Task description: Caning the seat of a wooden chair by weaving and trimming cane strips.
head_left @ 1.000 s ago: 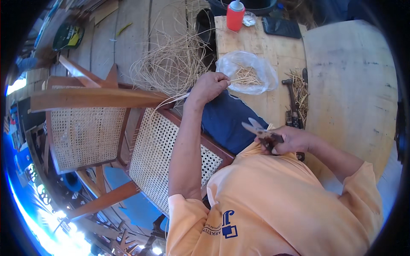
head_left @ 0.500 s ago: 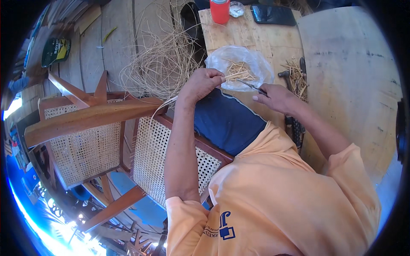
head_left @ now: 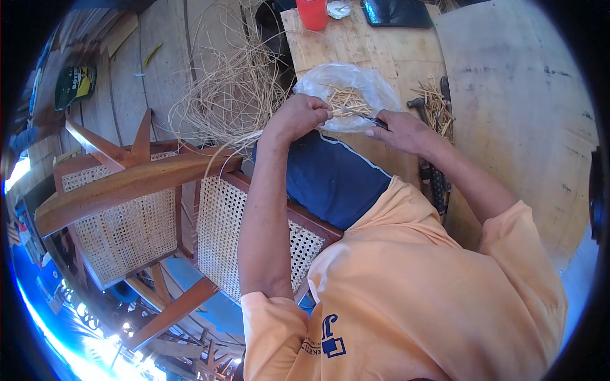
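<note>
My left hand (head_left: 304,115) is closed in a pinch over the near left edge of a clear plastic bag (head_left: 311,77). Pale cane strands (head_left: 219,159) trail out behind its wrist; their tips at my fingers are too small to make out. In my right hand (head_left: 401,132) is a slim bladed tool (head_left: 363,115) with a dark handle, its blade reaching toward the left fingertips. Whether it is a knife or scissors I cannot tell. Short cut cane pieces (head_left: 346,98) lie heaped on the bag.
A loose tangle of cane (head_left: 229,89) spreads at the far left. Wooden chairs with a woven cane seat (head_left: 219,222) stand left of me. On the wooden board are a hammer (head_left: 417,103), more cane pieces (head_left: 437,114), a phone (head_left: 397,13) and a red container (head_left: 312,14).
The bladed tool and my right hand have shifted slightly left, closer to the left fingers. The cane strands behind my left wrist bow out further. The whole view has shifted a little.
</note>
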### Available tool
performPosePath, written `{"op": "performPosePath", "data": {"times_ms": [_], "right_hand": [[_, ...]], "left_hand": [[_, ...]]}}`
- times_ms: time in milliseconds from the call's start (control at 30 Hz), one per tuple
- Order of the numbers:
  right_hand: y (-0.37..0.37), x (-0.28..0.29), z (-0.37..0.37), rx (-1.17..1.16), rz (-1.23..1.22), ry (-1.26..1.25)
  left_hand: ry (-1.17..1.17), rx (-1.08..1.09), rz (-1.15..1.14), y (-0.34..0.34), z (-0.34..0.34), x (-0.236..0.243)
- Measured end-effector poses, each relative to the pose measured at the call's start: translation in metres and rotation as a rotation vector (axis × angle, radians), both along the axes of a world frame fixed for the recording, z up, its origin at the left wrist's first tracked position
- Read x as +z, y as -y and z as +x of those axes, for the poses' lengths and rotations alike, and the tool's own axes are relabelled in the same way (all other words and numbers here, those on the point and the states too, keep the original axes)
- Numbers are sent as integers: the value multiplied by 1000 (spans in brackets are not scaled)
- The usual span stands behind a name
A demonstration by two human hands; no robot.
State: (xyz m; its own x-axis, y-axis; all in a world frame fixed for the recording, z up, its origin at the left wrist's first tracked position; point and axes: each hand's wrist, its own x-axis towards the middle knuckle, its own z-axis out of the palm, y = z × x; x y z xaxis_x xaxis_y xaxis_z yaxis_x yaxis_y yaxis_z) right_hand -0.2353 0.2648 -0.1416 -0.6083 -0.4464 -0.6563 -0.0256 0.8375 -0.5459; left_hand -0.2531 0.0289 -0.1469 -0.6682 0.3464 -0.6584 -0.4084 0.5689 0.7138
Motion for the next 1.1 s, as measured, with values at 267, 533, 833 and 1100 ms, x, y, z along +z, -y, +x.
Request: {"op": "performPosePath", "data": {"times_ms": [267, 533, 833, 1100], "right_hand": [[-1, -17, -8, -10, 78, 34], [7, 15, -1, -260, -54, 163], [18, 6, 3, -295, -402, 252], [10, 1, -3, -380, -394, 215]], "left_hand": [[-6, -100, -123, -10, -14, -24], [-65, -201, -158, -13, 10, 13], [-130, -157, -92, -24, 22, 30], [-166, -79, -156, 2, 18, 15]]}}
